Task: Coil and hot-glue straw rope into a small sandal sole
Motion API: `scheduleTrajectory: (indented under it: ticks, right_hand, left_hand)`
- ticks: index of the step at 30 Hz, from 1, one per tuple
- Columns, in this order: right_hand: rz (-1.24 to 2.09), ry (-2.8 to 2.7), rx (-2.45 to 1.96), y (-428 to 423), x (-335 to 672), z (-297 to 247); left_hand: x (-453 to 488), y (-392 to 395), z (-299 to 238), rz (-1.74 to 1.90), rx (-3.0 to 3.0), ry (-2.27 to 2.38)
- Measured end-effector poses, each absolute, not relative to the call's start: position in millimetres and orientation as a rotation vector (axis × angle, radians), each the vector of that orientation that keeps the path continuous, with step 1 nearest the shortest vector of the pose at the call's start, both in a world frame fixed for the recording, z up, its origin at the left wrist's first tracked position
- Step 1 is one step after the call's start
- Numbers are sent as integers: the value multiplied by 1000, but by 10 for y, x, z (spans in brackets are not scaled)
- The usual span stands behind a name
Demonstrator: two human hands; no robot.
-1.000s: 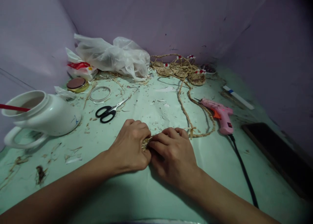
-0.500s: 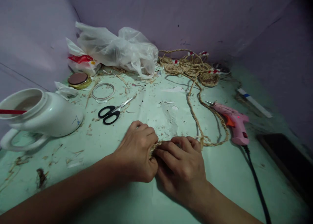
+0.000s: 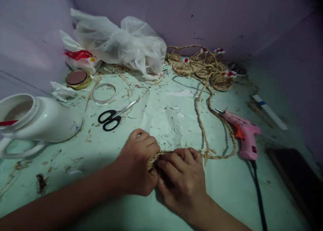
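A small piece of braided straw (image 3: pixel 152 161) is held between my two hands near the front middle of the table. My left hand (image 3: pixel 140 165) is closed around its left side, thumb below. My right hand (image 3: pixel 183 180) pinches the other side with curled fingers, and most of the piece is hidden under them. Just beyond the right hand lies a loop of braided straw cord (image 3: pixel 200 123), running back to a heap of coiled braids (image 3: pixel 196 66) with red and white beads. Black-handled scissors (image 3: pixel 113 118) lie beyond my left hand.
A pink glue gun (image 3: pixel 243 133) with a black cord lies right, near a dark flat object (image 3: pixel 292 170). At left are a white jug (image 3: pixel 55 120), a tape ring (image 3: pixel 104 93) and a round tin (image 3: pixel 77 78). A plastic bag (image 3: pixel 121 42) sits against the wall. Straw scraps litter the table.
The view has shifted slightly, so my hands appear a little lower and further left. Both hands keep their grip on the braided straw piece; the other things stay in place.
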State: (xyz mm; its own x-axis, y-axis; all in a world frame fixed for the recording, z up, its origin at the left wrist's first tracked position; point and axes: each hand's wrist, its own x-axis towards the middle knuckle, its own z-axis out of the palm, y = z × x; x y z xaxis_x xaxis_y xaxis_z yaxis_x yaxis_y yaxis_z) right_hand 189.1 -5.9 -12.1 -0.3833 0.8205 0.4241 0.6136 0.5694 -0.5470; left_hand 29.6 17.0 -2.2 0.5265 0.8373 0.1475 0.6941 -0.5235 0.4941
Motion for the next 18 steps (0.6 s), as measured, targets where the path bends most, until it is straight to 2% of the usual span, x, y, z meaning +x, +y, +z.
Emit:
scheduleTrajectory:
  ticks: [18]
  right_hand:
    - [343, -2224, -1162, -48, 1912, -67]
  left_hand:
    - [276, 194, 52, 347, 2440, 1249]
